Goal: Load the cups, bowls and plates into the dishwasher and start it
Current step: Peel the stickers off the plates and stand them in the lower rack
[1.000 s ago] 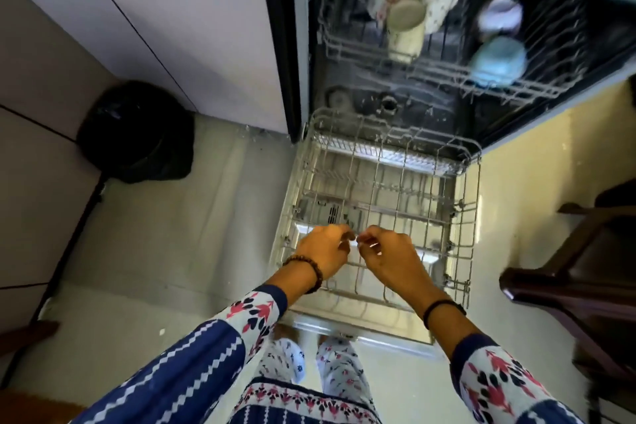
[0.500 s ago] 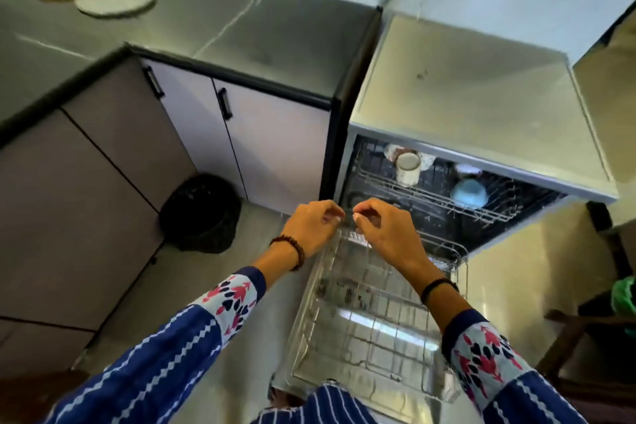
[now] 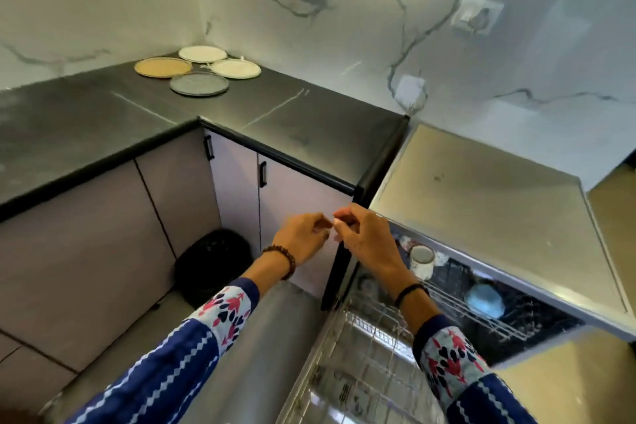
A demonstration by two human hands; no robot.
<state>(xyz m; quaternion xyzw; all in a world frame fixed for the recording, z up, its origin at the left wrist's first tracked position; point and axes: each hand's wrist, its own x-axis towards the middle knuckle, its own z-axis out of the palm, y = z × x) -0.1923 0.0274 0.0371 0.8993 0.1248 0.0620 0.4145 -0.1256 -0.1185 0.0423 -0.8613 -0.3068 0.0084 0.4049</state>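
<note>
Fingers (image 3: 318, 221) of left hand (image 3: 303, 239) and right hand (image 3: 366, 244) loosely curled, tips almost meeting in mid-air, nothing visibly held. Plates (image 3: 199, 83) flat in far corner of dark surface (image 3: 86, 120) (round, so no long axis to mind), ahead and left of both hands, well apart; left hand nearer, so probably first to reach. Lower rack (image 3: 361, 358) pulled out under right forearm; cup (image 3: 421, 260) and bowl (image 3: 483, 299) already in upper rack (image 3: 447, 303).

Single head-worn wide-angle view, forward and down, close over the counter (image 3: 309, 113) corner and open dishwasher (image 3: 481, 217)
</note>
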